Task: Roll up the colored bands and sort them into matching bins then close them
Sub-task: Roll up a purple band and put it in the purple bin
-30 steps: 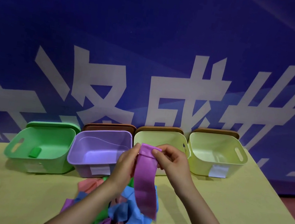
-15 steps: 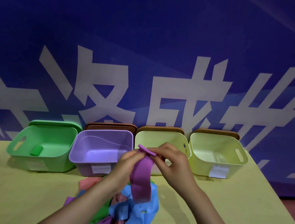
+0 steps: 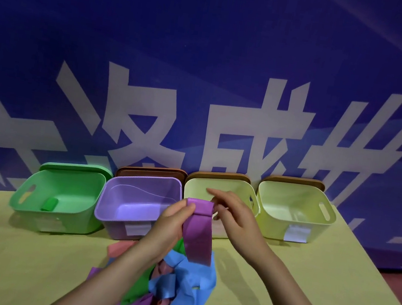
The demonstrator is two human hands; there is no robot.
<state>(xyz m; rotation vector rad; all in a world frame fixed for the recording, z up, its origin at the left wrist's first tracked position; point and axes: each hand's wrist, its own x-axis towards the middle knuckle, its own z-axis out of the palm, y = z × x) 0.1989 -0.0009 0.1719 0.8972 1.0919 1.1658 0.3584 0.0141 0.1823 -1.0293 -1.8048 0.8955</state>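
Left hand (image 3: 172, 223) pinching purple band (image 3: 198, 234) (rolled top edge), right hand (image 3: 233, 216) fingers curled on it

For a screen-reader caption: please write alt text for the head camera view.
Two hands, left hand and right hand, roll a purple band above a pile of colored bands. Behind stand four open bins: green bin, purple bin, two pale yellow.

Glossy plastic bins (image 3: 135, 210), matt bands (image 3: 198, 240)

Two bare forearms in view, no sleeves. Left hand (image 3: 172, 222), right hand (image 3: 234, 216): bare, slender fingers, short nails.
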